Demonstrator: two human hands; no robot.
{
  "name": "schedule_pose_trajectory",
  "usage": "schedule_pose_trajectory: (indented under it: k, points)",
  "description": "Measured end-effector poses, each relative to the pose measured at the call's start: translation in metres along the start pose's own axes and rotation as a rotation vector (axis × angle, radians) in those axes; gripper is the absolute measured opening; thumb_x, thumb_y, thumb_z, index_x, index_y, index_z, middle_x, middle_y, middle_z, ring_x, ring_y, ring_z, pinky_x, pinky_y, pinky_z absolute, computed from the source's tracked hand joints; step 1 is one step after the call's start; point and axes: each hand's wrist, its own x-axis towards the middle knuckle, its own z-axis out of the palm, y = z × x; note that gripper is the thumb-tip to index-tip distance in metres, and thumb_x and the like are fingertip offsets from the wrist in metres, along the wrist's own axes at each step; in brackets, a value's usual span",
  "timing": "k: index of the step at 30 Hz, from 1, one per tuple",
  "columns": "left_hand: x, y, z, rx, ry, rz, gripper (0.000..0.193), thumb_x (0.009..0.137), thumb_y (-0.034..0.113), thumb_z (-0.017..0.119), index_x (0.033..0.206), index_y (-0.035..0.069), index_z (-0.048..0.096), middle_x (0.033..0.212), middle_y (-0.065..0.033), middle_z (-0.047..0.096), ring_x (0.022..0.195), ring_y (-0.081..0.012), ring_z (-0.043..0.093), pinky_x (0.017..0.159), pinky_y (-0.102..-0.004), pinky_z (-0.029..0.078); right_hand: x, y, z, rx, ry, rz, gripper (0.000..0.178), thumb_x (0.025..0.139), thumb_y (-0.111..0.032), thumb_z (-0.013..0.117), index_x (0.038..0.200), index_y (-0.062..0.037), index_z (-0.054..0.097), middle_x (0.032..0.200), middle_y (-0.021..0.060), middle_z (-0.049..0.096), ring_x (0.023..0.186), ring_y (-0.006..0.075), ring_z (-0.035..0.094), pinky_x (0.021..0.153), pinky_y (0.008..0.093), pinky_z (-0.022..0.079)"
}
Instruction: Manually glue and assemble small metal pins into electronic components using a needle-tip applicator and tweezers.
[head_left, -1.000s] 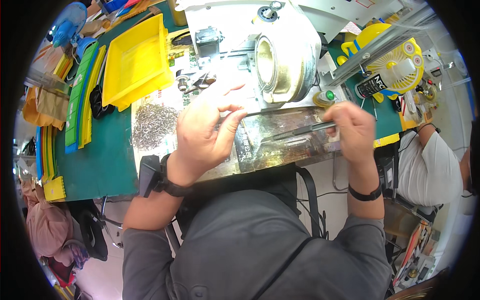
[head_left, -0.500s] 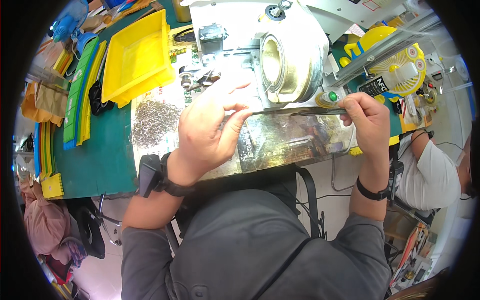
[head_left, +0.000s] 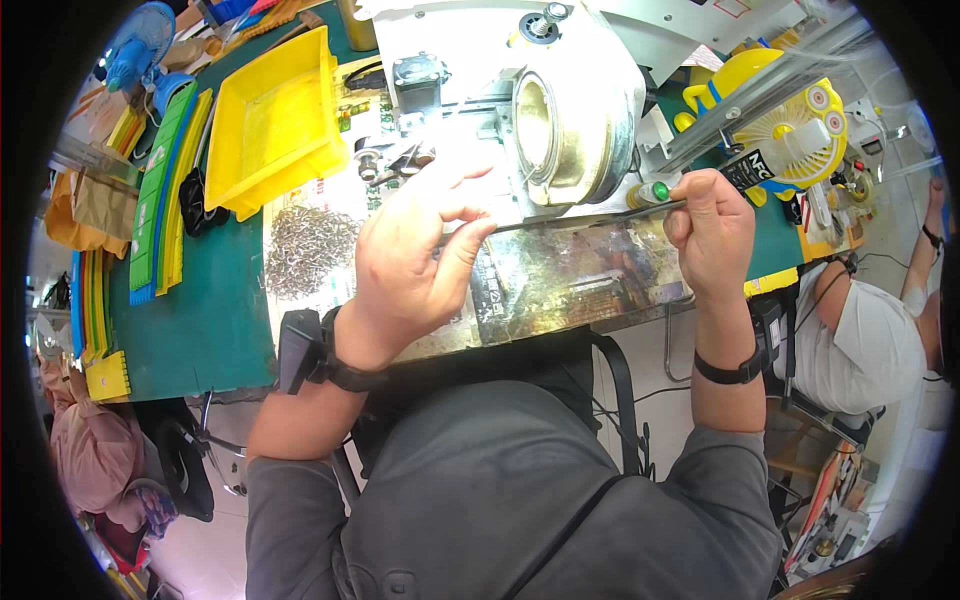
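Observation:
My left hand [head_left: 412,265] is at the front of a white bench machine [head_left: 470,40], its thumb and forefinger tips brought together. Whatever lies in that pinch is too small to make out. In my closed right hand [head_left: 712,228] is a slim dark tool resembling tweezers [head_left: 650,209], pointing left along the machine's front edge. Just behind the tool sits a green button [head_left: 660,191]. Between and beyond my hands stands the machine's thick round metal wheel [head_left: 585,135]. A heap of small metal pieces [head_left: 308,250] lies left of my left hand.
A yellow bin [head_left: 325,155] stands at the back left, beside green and yellow plastic strips [head_left: 165,180]. Metal fittings [head_left: 395,160] lie behind my left hand. On the right are a yellow fan [head_left: 815,110], a dark-labelled bottle [head_left: 765,165] and a seated person in white [head_left: 850,345].
My right hand has shifted slightly left and up, turning more closed, and the dark tool now tilts and reaches further left. The left hand stays nearly in place.

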Motion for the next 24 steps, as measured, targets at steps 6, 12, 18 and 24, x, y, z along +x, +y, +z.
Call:
schedule_pose_trajectory:
  k: [6,12,18,24]
  points:
    - [0.001,0.0,-0.001,0.014,0.001,0.026,0.013,0.085,0.004,0.074,0.095,0.004,0.065,0.116,-0.0163,0.072,0.1,-0.0338,0.069,0.087,-0.0393,0.053,0.002,0.003,0.005,0.088,-0.048,-0.053,0.013,0.097,-0.014,0.069,0.094,-0.002,0.065,0.071,-0.0004,0.06,0.061,0.0055,0.052,0.056,0.0189,0.042]
    - [0.001,0.0,-0.001,0.004,-0.006,0.014,0.014,0.085,0.005,0.074,0.095,0.004,0.065,0.116,-0.0165,0.072,0.1,-0.0341,0.069,0.086,-0.0392,0.054,0.0,0.003,0.009,-0.162,-0.136,-0.013,0.011,0.098,-0.012,0.066,0.102,-0.0008,0.066,0.077,0.0012,0.064,0.066,0.0064,0.057,0.061,0.0203,0.046]
    - [-0.002,0.004,-0.001,0.044,-0.03,0.023,0.016,0.084,0.003,0.075,0.096,0.004,0.065,0.116,-0.0173,0.071,0.099,-0.0345,0.069,0.084,-0.0384,0.054,-0.022,-0.033,0.029,0.076,-0.113,-0.29,0.023,0.105,-0.015,0.052,0.107,0.0035,0.065,0.081,0.0071,0.065,0.071,0.0111,0.063,0.065,0.0253,0.05]
    - [-0.001,0.002,0.002,0.028,-0.031,0.037,0.018,0.084,0.002,0.074,0.098,0.003,0.065,0.117,-0.0179,0.071,0.1,-0.0354,0.068,0.084,-0.0384,0.054,-0.016,-0.062,0.044,0.068,-0.207,-0.549,0.027,0.105,-0.02,0.056,0.106,0.0064,0.064,0.088,0.0095,0.068,0.071,0.0119,0.064,0.063,0.0233,0.049]
